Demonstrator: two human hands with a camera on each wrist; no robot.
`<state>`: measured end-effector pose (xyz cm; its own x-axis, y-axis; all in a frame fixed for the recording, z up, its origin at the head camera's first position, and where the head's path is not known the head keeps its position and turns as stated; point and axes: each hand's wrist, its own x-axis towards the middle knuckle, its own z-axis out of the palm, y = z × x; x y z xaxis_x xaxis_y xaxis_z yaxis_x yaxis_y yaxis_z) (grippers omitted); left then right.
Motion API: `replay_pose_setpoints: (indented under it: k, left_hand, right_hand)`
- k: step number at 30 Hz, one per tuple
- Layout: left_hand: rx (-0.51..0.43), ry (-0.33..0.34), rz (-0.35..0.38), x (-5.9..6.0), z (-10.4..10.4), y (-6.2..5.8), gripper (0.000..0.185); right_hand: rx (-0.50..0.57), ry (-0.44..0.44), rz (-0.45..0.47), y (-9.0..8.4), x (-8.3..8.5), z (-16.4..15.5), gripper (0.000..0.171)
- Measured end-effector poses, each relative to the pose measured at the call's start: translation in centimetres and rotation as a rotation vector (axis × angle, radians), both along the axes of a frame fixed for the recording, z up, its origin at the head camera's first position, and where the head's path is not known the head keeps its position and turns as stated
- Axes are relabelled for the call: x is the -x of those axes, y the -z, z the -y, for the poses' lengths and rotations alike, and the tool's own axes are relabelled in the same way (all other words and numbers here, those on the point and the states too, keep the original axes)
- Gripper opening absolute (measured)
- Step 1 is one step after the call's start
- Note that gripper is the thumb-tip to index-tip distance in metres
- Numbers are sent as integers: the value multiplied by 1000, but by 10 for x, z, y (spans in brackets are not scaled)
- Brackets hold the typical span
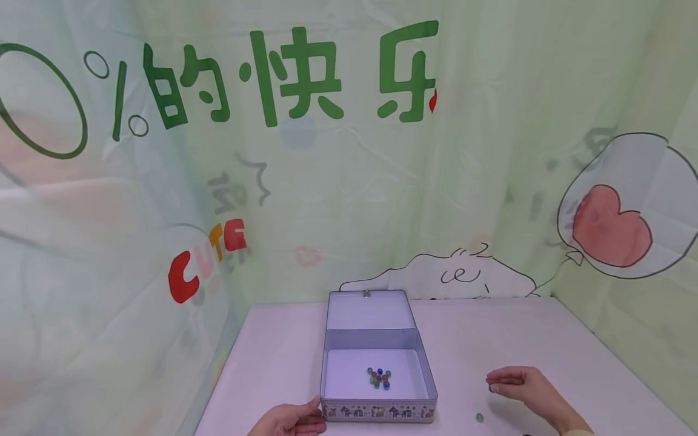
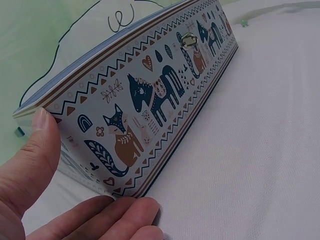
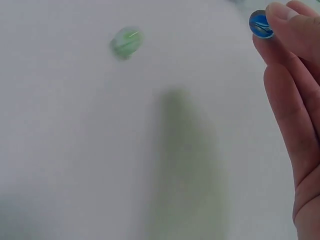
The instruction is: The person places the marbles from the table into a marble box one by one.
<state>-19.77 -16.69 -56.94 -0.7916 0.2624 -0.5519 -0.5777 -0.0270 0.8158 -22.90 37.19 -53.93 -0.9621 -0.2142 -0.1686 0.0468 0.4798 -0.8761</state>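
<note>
Blue glass marble [image 3: 261, 24] pinched at the fingertips [image 3: 285, 20] of the right hand [image 1: 520, 385], just above the white table [image 1: 545, 339], right of the tin box [image 1: 378, 409]. A marble is round, so no long axis. Green marble [image 1: 479, 417] lies loose on the table near that hand. Box long side runs left-right, lid [image 1: 368, 310] open toward the backdrop; marbles [image 1: 378, 378] clustered inside. Left hand [image 1: 289, 419] grips the box's front-left corner, thumb on rim.

We see a white table [image 1: 545, 339] set into a corner of pale green printed curtain [image 1: 491, 151]. Above the table, green lettering [image 1: 289, 75]; to its right, a red heart [image 1: 611, 230].
</note>
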Motion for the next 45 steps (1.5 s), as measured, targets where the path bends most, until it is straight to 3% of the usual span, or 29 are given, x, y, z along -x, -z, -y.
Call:
replay_pose_setpoints:
  k: [5, 9, 16, 21, 45]
  left_hand:
    - [2, -11, -25, -1, 0, 1, 62]
    - [0, -14, -41, -3, 0, 0, 61]
    - [-7, -11, -55, -5, -2, 1, 65]
    - [-19, 2, -84, -7, -6, 0, 66]
    - [-2, -9, -66, 0, -2, 5, 67]
  right_hand:
    - [-35, 41, -39, -25, 18, 26, 42]
    - [-18, 8, -82, -37, 34, 61, 39]
    - [54, -108, -140, -37, 57, 127, 36]
    - [87, -149, -146, -32, 63, 156, 28]
    - [87, -144, -139, -33, 62, 162, 30]
